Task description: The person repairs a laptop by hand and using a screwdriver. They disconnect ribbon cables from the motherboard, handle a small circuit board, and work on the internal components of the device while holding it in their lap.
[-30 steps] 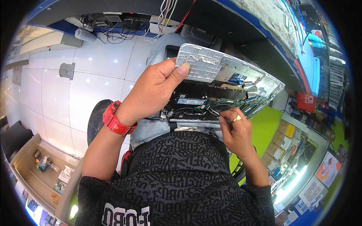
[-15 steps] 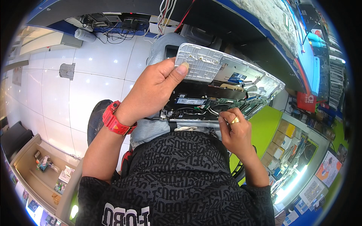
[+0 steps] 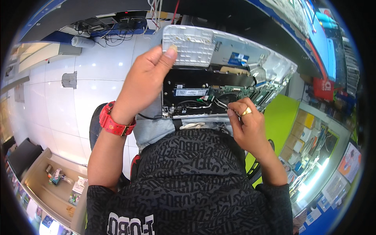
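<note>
An opened laptop (image 3: 188, 100) rests over my lap, its black interior showing green boards, cables and a flat storage stick (image 3: 191, 92). Gripped in my left hand (image 3: 145, 80) is the silver cover piece (image 3: 188, 47), raised above the internals, thumb on its ribbed underside. My right hand (image 3: 248, 125), fingers pinched, holds what look like slim metal tweezers (image 3: 222, 103), their tips beside a small green connector near the middle of the internals. Part of the laptop's left end is hidden behind my left hand.
A dark desk (image 3: 235, 17) with hanging cables runs across the top. A white cylinder (image 3: 79, 41) lies on the tiled floor (image 3: 51, 102). A beige open-topped cabinet (image 3: 43, 188) stands lower left, a lit glass display case (image 3: 315, 149) right, and a red bag (image 3: 323, 88) behind it.
The laptop, cover and both hands sit higher in the picture, the cover also further left, and the whole view has shifted slightly. My grips look the same.
</note>
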Available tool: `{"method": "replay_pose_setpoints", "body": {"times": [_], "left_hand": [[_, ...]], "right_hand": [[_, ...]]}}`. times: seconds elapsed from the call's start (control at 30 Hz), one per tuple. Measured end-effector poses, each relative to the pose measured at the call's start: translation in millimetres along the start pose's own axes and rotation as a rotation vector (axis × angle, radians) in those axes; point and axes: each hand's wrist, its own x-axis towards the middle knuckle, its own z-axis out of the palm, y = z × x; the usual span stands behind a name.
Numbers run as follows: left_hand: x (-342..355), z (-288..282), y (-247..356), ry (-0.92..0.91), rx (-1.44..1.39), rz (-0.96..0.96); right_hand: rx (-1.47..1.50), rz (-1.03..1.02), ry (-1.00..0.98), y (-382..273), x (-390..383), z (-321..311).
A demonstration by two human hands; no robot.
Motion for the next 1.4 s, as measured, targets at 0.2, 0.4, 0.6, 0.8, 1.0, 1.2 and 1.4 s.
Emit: {"method": "replay_pose_setpoints", "body": {"times": [0.2, 0.4, 0.6, 0.8, 1.0, 1.2, 1.4], "left_hand": [[11, -4, -8, -0.001, 0.041, -0.117], [24, -3, -17, 0.029, -0.020, -0.183], [35, -6, -31, 0.050, -0.011, -0.215], [39, 1, -30, 0.074, -0.100, -0.286], [45, -5, -40, 0.039, -0.096, -0.309], [46, -3, -40, 0.043, -0.062, -0.326], [43, 0, -34, 0.055, -0.056, -0.332]], "right_hand": [[0.092, 0.082, 0.038, 3, -14, 2], [0.142, 0.136, 0.060, 6, -28, 7], [0.179, 0.154, 0.092, 11, -34, 8], [0.187, 0.179, 0.082, 14, -35, 7], [0.220, 0.197, 0.080, 16, -35, 9], [0.189, 0.185, 0.060, 17, -32, 8], [0.164, 0.108, 0.072, 24, -32, 14]]}}
